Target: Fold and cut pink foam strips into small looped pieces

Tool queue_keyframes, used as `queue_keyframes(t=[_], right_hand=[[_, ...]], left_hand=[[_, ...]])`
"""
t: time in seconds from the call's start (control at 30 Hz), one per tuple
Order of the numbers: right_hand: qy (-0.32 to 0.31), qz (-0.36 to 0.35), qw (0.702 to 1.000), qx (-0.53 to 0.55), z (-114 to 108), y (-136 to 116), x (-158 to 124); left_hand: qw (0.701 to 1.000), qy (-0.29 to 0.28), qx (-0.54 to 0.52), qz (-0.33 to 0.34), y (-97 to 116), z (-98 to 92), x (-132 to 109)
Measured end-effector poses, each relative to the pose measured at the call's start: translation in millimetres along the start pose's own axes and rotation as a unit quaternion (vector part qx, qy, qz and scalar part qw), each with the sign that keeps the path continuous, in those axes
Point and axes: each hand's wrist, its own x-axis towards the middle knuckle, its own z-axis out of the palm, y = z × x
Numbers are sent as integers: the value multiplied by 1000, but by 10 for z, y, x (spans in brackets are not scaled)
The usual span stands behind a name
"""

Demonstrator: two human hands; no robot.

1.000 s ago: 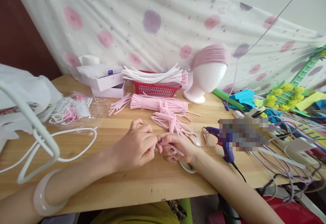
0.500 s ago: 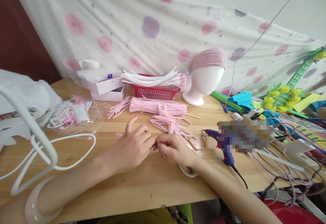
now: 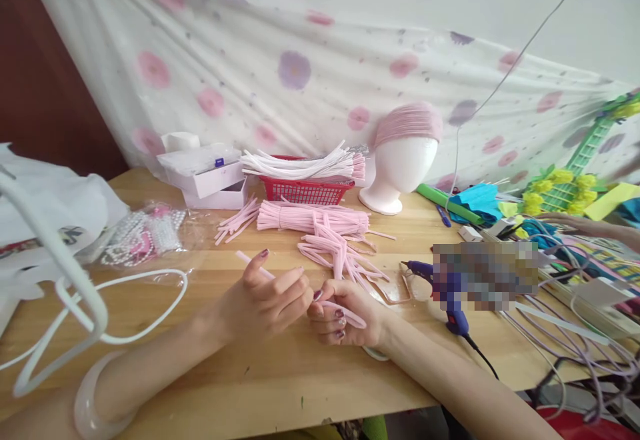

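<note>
Head view showed both hands meeting low over the wooden table [image 3: 280, 373], just in front of the person. One pink pipe cleaner [image 3: 249, 261] ran slantwise through them, with its far end sticking out past the left hand [image 3: 265, 300] and its near end poking out beyond the right hand [image 3: 345, 310]. The left hand pinched the strand between thumb and fingers, and the right hand's fingers were curled around it, fingertips of the two hands touching. A white bangle [image 3: 93, 400] sat on the left wrist. Behind the hands lay a loose pile of pink pipe cleaners [image 3: 330, 243], and farther back a red basket [image 3: 305, 191] carried white ones across its rim. A foam head [image 3: 400, 167] stood just right of the basket. A purple glue gun [image 3: 453, 300] lay on the table near the right hand, not touching it.
</note>
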Motion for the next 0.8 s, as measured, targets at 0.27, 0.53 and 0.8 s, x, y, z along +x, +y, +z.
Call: queue_keyframes(t=[0.27,0.53,0.8], right_hand=[[90,-64,983,-144,54,7,-2],[197,-276,705,-623,107,-2,-75],[168,-322,354,-862,137,58,-70]], left_hand=[[994,-43,-92,-27,20,-1,-24],[904,-217,-283,-237,95,-102,189],[590,-352,-511,-517,78,-101,250]])
